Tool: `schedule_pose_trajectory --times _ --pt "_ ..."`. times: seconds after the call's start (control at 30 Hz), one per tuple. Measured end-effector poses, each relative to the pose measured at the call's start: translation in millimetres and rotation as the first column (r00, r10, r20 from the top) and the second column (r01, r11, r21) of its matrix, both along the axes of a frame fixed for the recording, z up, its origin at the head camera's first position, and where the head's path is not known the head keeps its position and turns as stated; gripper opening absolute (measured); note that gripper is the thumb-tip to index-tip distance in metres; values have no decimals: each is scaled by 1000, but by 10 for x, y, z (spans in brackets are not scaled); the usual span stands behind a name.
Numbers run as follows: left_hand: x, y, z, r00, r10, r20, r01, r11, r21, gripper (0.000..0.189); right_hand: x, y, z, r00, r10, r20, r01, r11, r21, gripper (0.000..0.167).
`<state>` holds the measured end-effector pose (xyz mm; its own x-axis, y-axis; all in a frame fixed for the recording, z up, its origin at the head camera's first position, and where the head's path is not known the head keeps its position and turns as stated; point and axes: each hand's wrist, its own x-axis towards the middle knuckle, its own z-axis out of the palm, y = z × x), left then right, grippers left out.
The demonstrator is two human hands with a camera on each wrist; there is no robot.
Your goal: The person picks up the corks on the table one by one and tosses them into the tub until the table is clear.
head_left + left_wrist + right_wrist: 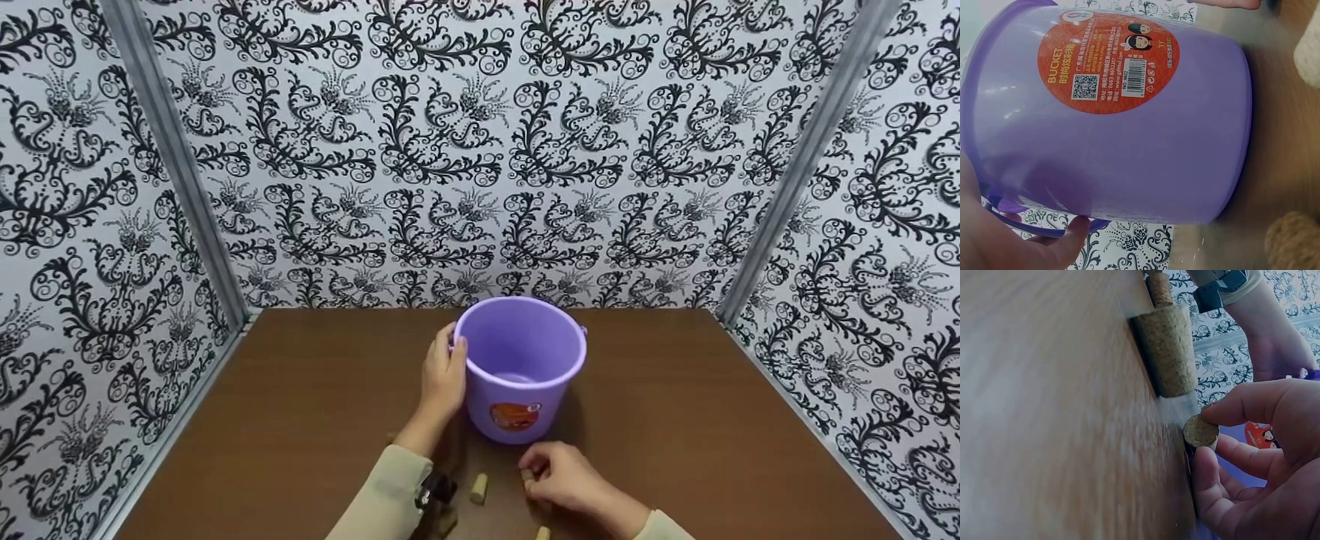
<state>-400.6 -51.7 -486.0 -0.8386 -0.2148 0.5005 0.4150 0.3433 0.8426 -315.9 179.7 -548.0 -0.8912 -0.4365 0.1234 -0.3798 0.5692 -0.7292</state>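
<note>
The held cork (1202, 431) is at the tabletop (300, 420), just in front of the bucket; whether it touches the wood cannot be told. Your right hand (562, 476) pinches it between thumb and fingertips, end face exposed. Apply light, even pressure; a small round piece will probably roll out of a lopsided pinch. Your left hand (444, 375) grips the upright purple bucket (517, 394) at its side near the rim; a steady hold should limit tipping. Guard your right wrist against brushing the loose tapered cork (478, 488) nearby.
</note>
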Motion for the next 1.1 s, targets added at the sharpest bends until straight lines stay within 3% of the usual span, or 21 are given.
schedule_pose_trajectory --times 0.33,0.6,1.1 --pt "-9 11 1 1000 2 -20 -3 1000 -15 38 -38 12 6 1000 -3 5 3 1000 -15 18" --pt "0 7 -3 1000 -4 -3 4 1000 -2 38 -27 34 31 999 24 37 -23 999 -26 26" --pt "3 1 8 1000 -6 5 6 1000 -3 39 109 10 278 993 101 68 -97 993 -63 29"
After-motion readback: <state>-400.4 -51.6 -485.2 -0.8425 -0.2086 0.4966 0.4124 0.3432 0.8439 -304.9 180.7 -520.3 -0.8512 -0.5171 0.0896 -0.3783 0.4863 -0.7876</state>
